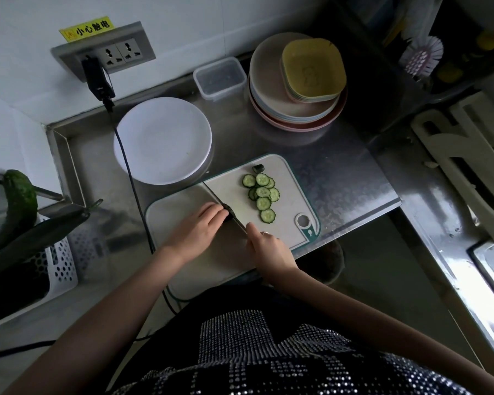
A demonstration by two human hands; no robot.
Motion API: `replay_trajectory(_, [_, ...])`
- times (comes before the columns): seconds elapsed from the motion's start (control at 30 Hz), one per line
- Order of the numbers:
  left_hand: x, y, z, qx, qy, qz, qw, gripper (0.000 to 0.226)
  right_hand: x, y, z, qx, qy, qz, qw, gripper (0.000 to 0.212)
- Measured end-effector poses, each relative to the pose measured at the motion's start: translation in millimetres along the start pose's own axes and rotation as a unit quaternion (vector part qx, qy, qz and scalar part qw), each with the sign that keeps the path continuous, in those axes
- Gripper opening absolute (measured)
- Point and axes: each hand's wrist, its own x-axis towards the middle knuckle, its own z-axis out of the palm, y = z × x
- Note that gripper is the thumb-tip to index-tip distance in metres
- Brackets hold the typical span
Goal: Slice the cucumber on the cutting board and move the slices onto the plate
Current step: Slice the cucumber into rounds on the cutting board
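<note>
A white cutting board (291, 181) with a green rim lies on the steel counter. Several cucumber slices (262, 195) lie in a row on it, with a dark end piece (258, 167) at the far end. My left hand (196, 232) presses down on the short remaining cucumber piece (228, 210), mostly hidden under the fingers. My right hand (268, 246) grips the knife (216, 196), its blade set against the cucumber piece beside my left fingertips. An empty white plate (163, 141) sits just beyond the board's left corner.
A stack of plates and yellow bowls (300, 84) stands at the back, beside a clear lidded box (219, 78). A black cable (129, 172) runs from the wall socket past the plate and board. A white basket (60, 260) with whole cucumbers (20, 198) sits left.
</note>
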Motion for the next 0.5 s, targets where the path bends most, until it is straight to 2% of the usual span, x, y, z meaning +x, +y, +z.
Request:
replay_trajectory(0.27, [-2.6, -1.5, -0.9, 0.016, -0.023, -0.005, 1.0, 0.023, -6.9, -0.2, -14.9, 0.025, 0.101, 0.016, 0.994, 0.007])
replay_trajectory(0.5, [-0.6, 1.8, -6.4, 0.035, -0.019, 0.0, 0.999, 0.025, -14.0, -2.1, -10.1, 0.019, 0.07, -0.037, 0.997, 0.01])
